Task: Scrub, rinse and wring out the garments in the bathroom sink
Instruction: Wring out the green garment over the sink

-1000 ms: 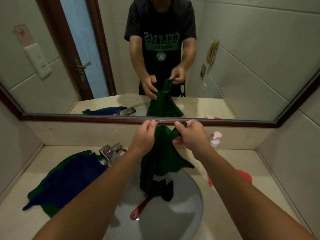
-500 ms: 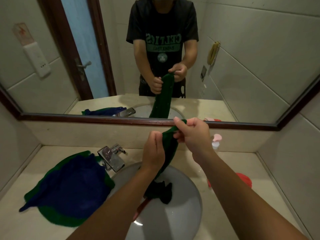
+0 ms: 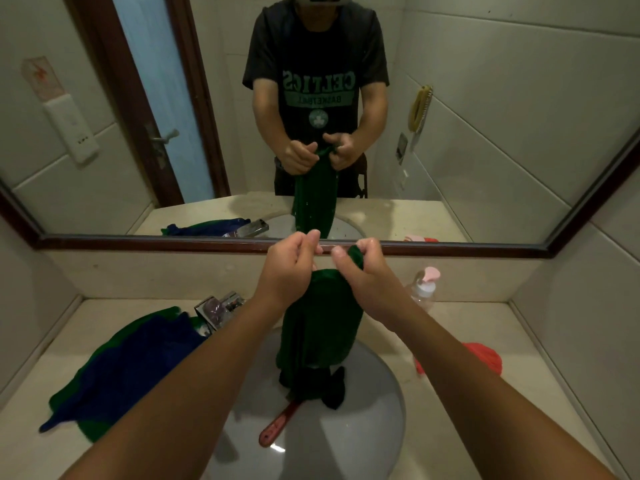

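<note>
A wet dark green garment [image 3: 320, 327] hangs over the white sink basin [image 3: 367, 431], its lower end bunched in the bowl. My right hand [image 3: 360, 271] pinches its top edge at chest height. My left hand [image 3: 289, 268] is right beside it, fingers curled at the top of the cloth. A red-handled brush [image 3: 278, 424] lies in the basin under the cloth. A blue garment [image 3: 138, 362] lies spread on a green one [image 3: 91, 427] on the counter to the left.
A chrome faucet [image 3: 218, 308] stands at the basin's back left. A pump bottle with a pink top [image 3: 424, 285] sits at the back right, a red cloth [image 3: 485, 358] on the right counter. The mirror [image 3: 485, 98] above reflects me and a door.
My left hand has come back up from mid-cloth to the top edge beside my right hand. The garment, squeezed narrow half a second ago, now hangs wider and longer over the basin.
</note>
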